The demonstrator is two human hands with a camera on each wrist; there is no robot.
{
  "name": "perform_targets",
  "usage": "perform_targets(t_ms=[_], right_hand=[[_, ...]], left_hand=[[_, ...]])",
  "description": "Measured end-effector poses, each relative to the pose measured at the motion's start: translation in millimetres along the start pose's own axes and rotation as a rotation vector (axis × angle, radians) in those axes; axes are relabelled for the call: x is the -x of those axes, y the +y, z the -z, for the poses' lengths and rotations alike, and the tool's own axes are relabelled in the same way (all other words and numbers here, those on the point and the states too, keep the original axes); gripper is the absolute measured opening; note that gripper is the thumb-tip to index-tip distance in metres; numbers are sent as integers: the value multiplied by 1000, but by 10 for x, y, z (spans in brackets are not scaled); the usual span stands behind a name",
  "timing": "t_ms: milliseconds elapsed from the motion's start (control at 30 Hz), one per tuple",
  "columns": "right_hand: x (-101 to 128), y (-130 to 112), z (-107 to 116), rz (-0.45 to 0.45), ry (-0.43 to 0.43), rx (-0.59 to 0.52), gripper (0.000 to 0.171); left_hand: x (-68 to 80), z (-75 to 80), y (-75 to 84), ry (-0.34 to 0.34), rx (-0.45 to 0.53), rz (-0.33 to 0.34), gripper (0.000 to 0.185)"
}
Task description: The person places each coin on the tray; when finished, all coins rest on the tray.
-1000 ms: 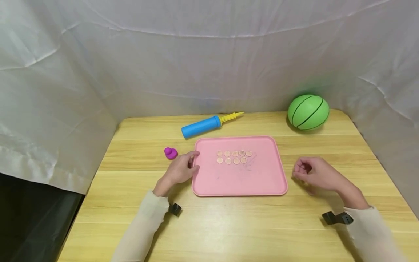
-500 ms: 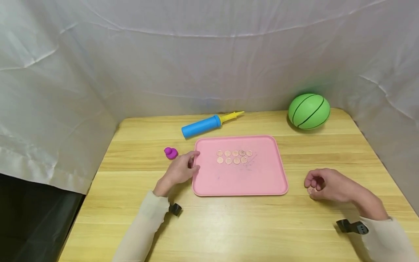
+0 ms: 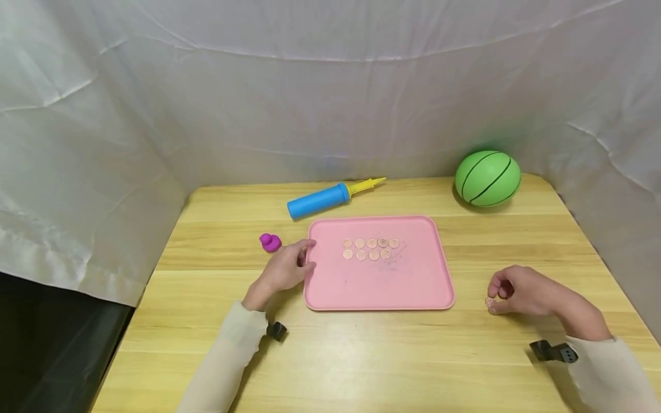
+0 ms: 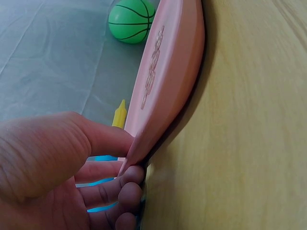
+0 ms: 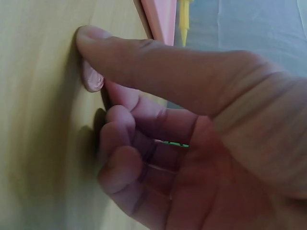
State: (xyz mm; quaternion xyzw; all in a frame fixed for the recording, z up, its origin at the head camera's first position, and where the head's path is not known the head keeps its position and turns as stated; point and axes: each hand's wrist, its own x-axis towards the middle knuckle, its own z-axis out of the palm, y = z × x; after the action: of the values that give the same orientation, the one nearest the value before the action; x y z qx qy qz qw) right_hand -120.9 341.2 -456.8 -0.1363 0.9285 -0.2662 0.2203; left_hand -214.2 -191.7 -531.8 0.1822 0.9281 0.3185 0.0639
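Observation:
My left hand (image 3: 286,265) grips the left rim of a pink tray (image 3: 379,292), thumb over the edge in the left wrist view. On the tray, several copper-coloured coins (image 3: 373,255) lie flat in two rows. Right of the tray, my right hand (image 3: 527,291) is low over the table. Its thumb and index finger pinch a coin (image 5: 92,76), whose upper part the thumb covers in the right wrist view. The other fingers are curled toward the palm.
A purple rubber duck (image 3: 270,242) sits just beyond the left hand. Behind the tray lies a blue and yellow hand pump (image 3: 319,201). A green ball (image 3: 488,179) stands at the back right, close to the grey curtain (image 3: 330,103).
My right hand has moved right and nearer the front of the table, and a coin now shows at its fingertips. The left hand and tray stay put.

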Motion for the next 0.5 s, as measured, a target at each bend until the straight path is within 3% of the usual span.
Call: perform_targets(t_ms=[267, 500], right_hand=[[-8, -59, -16, 72, -33, 14, 25], [5, -93, -55, 55, 41, 22, 33]], left_hand=[[-14, 6, -14, -9, -9, 10, 58], [-6, -3, -19, -5, -14, 6, 57]])
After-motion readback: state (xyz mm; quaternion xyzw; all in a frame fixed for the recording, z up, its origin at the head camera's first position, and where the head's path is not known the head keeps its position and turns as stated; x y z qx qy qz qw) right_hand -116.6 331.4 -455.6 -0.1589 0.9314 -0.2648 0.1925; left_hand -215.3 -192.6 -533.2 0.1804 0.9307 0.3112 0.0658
